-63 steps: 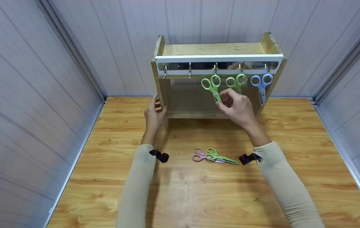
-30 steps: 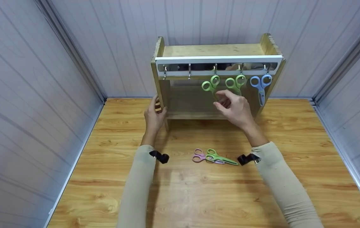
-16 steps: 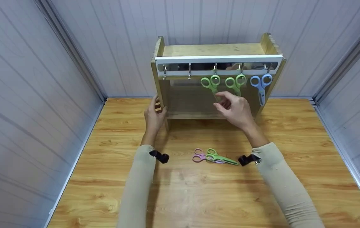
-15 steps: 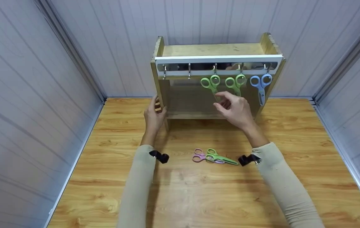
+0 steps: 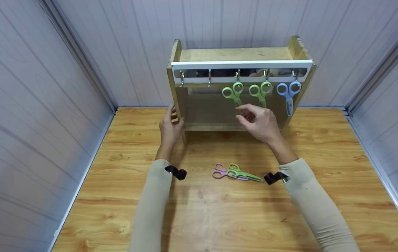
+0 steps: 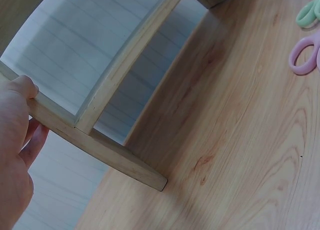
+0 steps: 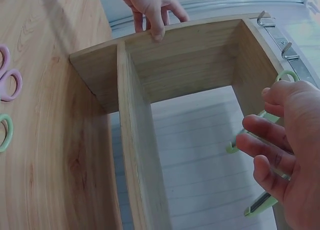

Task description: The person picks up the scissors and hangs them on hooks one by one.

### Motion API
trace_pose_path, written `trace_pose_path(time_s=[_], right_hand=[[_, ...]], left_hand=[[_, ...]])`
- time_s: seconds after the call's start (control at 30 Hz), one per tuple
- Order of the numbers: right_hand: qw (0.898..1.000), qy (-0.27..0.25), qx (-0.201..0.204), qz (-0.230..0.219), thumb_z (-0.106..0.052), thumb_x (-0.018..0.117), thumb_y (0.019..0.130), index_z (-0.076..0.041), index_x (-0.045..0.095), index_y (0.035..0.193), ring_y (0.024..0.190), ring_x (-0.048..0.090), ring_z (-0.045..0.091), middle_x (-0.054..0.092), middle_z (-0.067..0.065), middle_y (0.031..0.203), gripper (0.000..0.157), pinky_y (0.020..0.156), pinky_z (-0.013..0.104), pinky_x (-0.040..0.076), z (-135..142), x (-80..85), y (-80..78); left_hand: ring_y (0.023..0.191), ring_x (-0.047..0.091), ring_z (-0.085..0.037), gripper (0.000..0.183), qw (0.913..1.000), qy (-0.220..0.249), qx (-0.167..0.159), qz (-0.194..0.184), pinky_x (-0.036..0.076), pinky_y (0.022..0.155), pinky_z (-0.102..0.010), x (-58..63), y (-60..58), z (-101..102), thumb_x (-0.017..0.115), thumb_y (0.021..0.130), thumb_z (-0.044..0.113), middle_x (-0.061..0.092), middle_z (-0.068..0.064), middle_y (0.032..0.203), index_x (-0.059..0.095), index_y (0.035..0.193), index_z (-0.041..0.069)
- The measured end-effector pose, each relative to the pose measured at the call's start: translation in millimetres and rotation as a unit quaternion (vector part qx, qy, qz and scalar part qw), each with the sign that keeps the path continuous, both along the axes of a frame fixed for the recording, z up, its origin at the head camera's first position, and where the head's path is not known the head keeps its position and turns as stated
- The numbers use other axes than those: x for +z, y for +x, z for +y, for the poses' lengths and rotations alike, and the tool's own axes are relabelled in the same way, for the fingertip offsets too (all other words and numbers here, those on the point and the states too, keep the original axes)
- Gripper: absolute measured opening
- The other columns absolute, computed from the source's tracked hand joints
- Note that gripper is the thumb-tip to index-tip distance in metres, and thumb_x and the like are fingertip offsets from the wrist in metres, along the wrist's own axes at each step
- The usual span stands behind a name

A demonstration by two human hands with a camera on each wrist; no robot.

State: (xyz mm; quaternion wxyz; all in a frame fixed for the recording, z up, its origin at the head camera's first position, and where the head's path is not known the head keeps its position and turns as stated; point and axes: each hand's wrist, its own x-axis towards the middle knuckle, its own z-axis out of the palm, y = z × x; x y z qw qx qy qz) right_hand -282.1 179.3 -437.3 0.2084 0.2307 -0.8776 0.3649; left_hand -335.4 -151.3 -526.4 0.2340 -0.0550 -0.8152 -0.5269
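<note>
My left hand [image 5: 171, 127] grips the left side panel of a small wooden shelf [image 5: 235, 55], thumb on the inner side and fingers outside. Green scissors [image 5: 233, 93] hang by one handle loop from the middle hook of the shelf's front rail [image 5: 191, 65]. My right hand [image 5: 260, 122] is beside their blades, fingers loosely bent with a gap between thumb and index finger; they partly hide the blades. To the right hang a second pair of green scissors [image 5: 260, 91] and blue scissors [image 5: 288, 91], each on its own hook. In the right wrist view, my right hand [image 7: 295, 135] pinches nothing.
Pink scissors [image 5: 220, 171] and another green pair [image 5: 246, 175] lie overlapping on the wood-grain table [image 5: 202, 210], in front of the shelf. Two hooks at the left of the rail, such as the bare hook [image 5: 209, 77], carry nothing. Pale panelled walls [image 5: 142, 52] stand behind and at both sides.
My right hand has let go of the blades of the green scissors on the middle hook and moved slightly down. The scissors now hang freely. My left hand has stayed in place.
</note>
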Motion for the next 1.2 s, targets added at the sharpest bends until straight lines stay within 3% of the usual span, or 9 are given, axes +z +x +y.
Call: trace_pose_path(time_s=[0.7,1.2], right_hand=[[0.999,0.026,0.029,-0.012,-0.015,0.083,0.101,-0.006,0.083,0.119,0.08,0.075,0.025,0.084,0.01,0.097,0.02,0.073,0.029,0.056,2.9,-20.9,7.7],[0.995,0.086,0.05,-0.033,-0.02,0.087,0.1,-0.006,0.079,0.129,0.085,0.079,0.028,0.084,0.012,0.101,0.034,0.075,0.043,0.065,6.1,-42.3,12.6]], left_hand=[[0.119,0.08,-0.046,0.058,1.0,0.007,-0.002,-0.001,0.072,0.1,-0.055,-0.1,2.1,-0.4,0.073,0.102,-0.001,0.074,-0.029,0.144,0.06,0.159,0.004],[0.119,0.08,-0.046,0.057,0.9999,0.012,-0.001,0.003,0.072,0.1,-0.056,-1.4,-0.3,-0.3,0.075,0.101,0.0,0.075,-0.029,0.141,0.061,0.156,0.001]])
